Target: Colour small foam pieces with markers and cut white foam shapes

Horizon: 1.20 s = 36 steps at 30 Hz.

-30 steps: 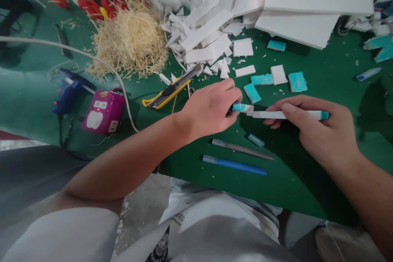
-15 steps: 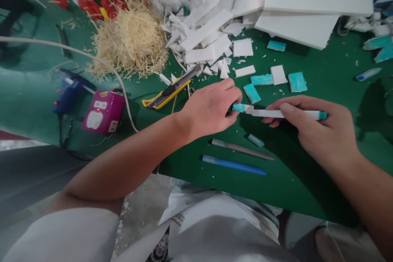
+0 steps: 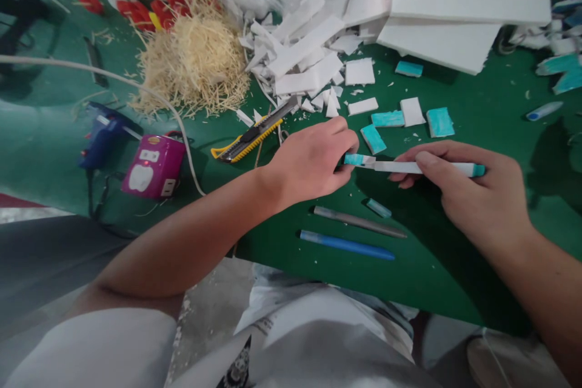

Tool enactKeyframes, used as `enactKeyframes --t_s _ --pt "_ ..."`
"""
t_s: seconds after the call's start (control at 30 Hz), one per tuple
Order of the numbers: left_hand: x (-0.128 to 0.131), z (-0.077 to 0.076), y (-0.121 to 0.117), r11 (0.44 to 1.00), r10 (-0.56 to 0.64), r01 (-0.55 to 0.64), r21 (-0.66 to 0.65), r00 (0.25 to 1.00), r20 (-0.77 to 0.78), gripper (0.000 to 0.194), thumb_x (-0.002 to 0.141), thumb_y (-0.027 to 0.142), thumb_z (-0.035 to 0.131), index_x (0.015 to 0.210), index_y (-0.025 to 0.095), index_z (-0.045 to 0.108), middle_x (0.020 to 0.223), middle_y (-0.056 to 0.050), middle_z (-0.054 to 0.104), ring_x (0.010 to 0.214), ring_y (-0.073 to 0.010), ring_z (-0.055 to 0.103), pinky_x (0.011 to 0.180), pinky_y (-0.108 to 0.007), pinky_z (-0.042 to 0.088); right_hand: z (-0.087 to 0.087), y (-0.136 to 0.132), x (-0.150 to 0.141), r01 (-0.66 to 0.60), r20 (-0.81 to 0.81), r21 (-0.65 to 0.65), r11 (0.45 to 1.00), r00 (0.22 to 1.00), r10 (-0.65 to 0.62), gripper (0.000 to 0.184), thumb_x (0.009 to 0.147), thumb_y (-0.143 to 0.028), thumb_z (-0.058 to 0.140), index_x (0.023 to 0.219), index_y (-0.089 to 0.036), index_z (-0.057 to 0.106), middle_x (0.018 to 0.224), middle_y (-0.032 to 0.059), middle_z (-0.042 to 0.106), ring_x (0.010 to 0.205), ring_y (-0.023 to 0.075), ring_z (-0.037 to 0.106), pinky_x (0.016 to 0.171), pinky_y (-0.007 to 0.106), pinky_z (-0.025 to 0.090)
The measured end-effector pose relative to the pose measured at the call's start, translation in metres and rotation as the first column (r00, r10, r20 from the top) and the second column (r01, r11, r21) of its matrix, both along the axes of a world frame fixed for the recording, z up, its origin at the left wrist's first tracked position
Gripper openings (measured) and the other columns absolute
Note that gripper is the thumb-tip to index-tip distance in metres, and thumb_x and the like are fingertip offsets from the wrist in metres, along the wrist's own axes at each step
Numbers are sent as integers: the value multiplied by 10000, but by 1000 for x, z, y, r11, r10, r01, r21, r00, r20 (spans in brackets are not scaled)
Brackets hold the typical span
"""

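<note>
The fingers of the left hand (image 3: pixel 316 157) are closed on one end of a small foam block (image 3: pixel 354 159), just above the tabletop (image 3: pixel 436 279). The fingers of the right hand (image 3: pixel 484 191) grip a white marker (image 3: pixel 400 167), thumb on top, with its teal end pointing away from the block and its tip at or very near the block's free end; exact contact is too small to tell. The visible side of the block is turquoise toward the left fingers and whitish toward the marker, so its colouring looks partial; the faces behind the fingers are hidden.

Just beyond the block lie a turquoise piece (image 3: pixel 373 139), a second one touching a white square (image 3: pixel 412 111), and a third to their right. A further turquoise piece lies farther back. These four show colour on their visible faces, while the white square, a white strip (image 3: pixel 362 105) and a larger white piece (image 3: pixel 360 71) look bare. Their undersides cannot be seen.

Nearer the person's body are a short teal cap (image 3: pixel 379 208), a grey pen (image 3: pixel 359 222) and a blue pen (image 3: pixel 347 245). Past the left hand rests a yellow cutter (image 3: pixel 254 133) with its blade out, reaching toward a heap of white scraps (image 3: pixel 309 51). Farther left sit straw (image 3: pixel 195 60), a blue glue gun (image 3: pixel 102 133) and a pink power box (image 3: pixel 154 167).
</note>
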<state>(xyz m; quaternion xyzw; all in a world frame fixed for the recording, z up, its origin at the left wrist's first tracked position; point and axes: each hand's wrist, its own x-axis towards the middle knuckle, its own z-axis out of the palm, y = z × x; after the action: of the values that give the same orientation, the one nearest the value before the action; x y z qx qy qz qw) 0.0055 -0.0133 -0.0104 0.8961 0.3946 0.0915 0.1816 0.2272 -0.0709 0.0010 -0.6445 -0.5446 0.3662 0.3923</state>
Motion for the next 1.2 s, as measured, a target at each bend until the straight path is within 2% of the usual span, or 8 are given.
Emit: enactKeyframes --t_s 0.33,0.5,0.67,1.0,1.2 --pt "-1 -2 0 1000 -14 13 13 1000 21 95 930 228 618 990 181 674 1009 -50 645 885 -193 646 702 -302 448 -9 0 3 12 -15 41 999 1000 -11 145 833 -323 704 743 -272 806 677 5 752 582 155 678 600 314 612" --pt "-1 -3 1 1000 -15 15 8 1000 21 99 929 233 622 994 179 675 1031 -54 652 898 -196 649 714 -305 455 -6 0 2 12 -13 24 1000 1000 -11 147 815 -316 710 706 -269 798 635 0 732 567 148 675 582 297 596" --pt "-2 -2 1 1000 -11 11 0 1000 16 111 934 226 618 1008 173 680 1027 -59 650 905 -200 656 721 -306 456 -1 0 -1 24 -3 13 1000 1000 -24 139 822 -315 696 737 -270 797 679 2 752 587 155 685 622 317 616" --pt "-2 -3 1 1000 -15 15 1 1000 25 101 925 225 624 997 178 676 1029 -55 652 912 -201 656 722 -305 456 -1 0 1 5 -12 16 1000 1000 -4 146 791 -318 693 688 -274 787 631 -4 733 568 154 682 585 307 608" --pt "-3 -2 1 1000 -16 16 5 1000 26 99 936 227 616 1002 180 673 1030 -56 648 908 -199 656 726 -302 463 -2 0 1 35 -10 7 999 999 -35 139 800 -312 697 712 -277 798 654 -6 747 581 147 687 609 296 607"
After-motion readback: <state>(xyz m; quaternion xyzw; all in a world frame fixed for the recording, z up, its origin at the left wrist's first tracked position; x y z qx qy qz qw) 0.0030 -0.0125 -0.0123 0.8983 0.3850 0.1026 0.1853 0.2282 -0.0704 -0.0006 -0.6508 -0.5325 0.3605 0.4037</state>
